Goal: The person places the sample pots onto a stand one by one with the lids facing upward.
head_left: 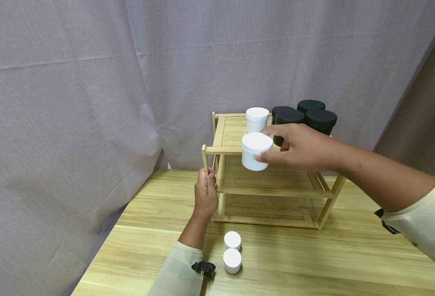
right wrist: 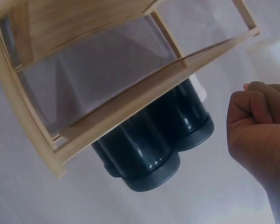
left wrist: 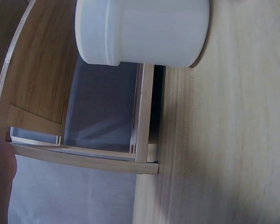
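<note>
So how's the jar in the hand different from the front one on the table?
The held jar is up in the right hand; the front jar stands on the table. The held jar looks bigger, the front jar smaller. Both are white and round.

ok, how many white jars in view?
4 white jars: one in the right grip, one on the rack's top, two on the table. Others may be hidden behind black jars.

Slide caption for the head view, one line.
Right-hand grip on a lidded white jar by a three-tier wooden rack; left-hand grip on the rack's upright.
</note>
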`<state>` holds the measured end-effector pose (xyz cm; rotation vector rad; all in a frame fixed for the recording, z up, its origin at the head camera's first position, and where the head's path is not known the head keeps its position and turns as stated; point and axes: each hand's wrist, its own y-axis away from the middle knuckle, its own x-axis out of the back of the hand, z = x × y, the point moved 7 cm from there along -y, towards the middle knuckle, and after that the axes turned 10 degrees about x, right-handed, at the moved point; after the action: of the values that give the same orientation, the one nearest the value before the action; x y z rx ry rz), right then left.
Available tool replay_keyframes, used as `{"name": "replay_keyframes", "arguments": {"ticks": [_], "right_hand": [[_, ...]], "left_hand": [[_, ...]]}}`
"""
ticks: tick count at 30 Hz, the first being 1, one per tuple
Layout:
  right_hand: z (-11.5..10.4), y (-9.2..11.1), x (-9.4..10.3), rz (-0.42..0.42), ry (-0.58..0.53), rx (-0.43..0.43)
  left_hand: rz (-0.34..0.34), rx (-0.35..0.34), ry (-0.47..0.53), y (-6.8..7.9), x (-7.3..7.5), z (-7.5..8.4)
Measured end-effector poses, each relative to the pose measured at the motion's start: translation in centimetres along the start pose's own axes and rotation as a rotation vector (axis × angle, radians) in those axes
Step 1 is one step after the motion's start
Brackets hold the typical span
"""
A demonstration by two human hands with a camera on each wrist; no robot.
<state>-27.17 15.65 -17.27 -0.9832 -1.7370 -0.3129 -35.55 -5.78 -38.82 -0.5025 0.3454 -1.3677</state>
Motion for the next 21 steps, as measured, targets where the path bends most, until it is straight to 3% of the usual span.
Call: {"name": "replay_keyframes", "arguments": {"ticks": [12, 21], "right_hand": [[2.4, -0.9, 2.0, 0.043, 0.017, -0.093], [3.4, -2.0, 2.0, 0.115, 0.076, -0.173]], "left_hand": [[-0.01, 0.005, 0.004, 0.1, -0.6, 0.2], [0.0, 0.004, 0.005, 0.2, -0.5, 0.1]]}}
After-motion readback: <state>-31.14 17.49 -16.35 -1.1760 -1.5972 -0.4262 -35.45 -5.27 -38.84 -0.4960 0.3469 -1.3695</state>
